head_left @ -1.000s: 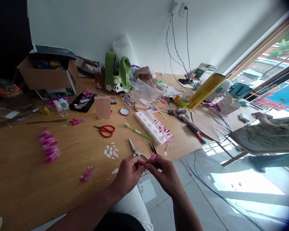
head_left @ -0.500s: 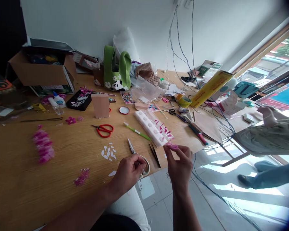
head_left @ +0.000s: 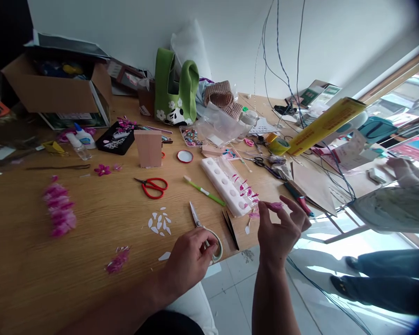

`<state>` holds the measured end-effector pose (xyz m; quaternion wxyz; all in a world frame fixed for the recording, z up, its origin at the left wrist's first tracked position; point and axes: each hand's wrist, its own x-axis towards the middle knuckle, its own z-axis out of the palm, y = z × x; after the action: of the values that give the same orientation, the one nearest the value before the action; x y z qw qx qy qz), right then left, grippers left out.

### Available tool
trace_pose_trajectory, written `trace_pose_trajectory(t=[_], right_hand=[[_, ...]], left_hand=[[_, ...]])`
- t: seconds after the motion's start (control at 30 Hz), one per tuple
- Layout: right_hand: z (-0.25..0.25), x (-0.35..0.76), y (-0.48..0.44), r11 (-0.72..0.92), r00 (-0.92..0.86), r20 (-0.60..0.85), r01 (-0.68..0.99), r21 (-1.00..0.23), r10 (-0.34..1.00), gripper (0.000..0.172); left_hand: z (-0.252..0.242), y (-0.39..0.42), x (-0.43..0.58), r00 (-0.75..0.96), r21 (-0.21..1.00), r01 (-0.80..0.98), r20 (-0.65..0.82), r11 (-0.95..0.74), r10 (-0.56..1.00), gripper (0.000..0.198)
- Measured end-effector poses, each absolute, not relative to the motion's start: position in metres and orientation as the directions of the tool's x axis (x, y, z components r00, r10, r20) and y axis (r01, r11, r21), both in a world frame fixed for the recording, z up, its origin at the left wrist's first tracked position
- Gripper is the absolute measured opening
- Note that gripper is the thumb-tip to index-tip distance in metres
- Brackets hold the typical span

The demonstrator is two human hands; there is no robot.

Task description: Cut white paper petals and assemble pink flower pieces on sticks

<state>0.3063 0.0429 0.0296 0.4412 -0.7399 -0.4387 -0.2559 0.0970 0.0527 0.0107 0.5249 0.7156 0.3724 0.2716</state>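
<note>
Head camera is showing me both hands working by the near edge of the table (head_left: 28,270). On the right hand (head_left: 279,228), the grip is pinching a pink petal (head_left: 275,205) at the fingertips; that petal is sitting near the same edge, just right of the near end of a white tray (head_left: 218,179). On the left hand (head_left: 192,253), the fingers are curling at the handles of the pale-handled scissors (head_left: 194,215), and I cannot tell whether that grip is clasping them. Between the hands, black tweezers (head_left: 230,229) are lying with one end close to the near edge. Farther in, I am seeing a green toothbrush (head_left: 204,191) and white paper pieces (head_left: 159,222) resting, while a fluffy pink strip (head_left: 59,207) is lying well toward the left edge.
</note>
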Motion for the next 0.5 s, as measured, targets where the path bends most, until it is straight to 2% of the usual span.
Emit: trace_pose_trajectory(t=[0.2,0.3,0.43,0.5], right_hand=[[0.024,0.303,0.05,-0.218,0.47,0.74,0.882,-0.419,0.481,0.018],[0.02,0.3,0.056,-0.222,0.458,0.734,0.888,-0.402,0.502,0.015],[0.01,0.295,0.062,-0.277,0.453,0.72,0.891,-0.359,0.525,0.013],[0.004,0.296,0.062,-0.302,0.45,0.701,0.893,-0.335,0.553,0.012]], left_hand=[[0.027,0.07,0.118,0.701,0.836,0.33,0.093,-0.438,0.707,0.018],[0.033,0.091,0.14,0.74,0.731,0.383,0.123,-0.564,0.661,0.024],[0.029,0.12,0.17,0.78,0.504,0.503,0.086,-0.703,0.62,0.033],[0.024,0.13,0.181,0.777,0.475,0.521,0.08,-0.709,0.625,0.036]])
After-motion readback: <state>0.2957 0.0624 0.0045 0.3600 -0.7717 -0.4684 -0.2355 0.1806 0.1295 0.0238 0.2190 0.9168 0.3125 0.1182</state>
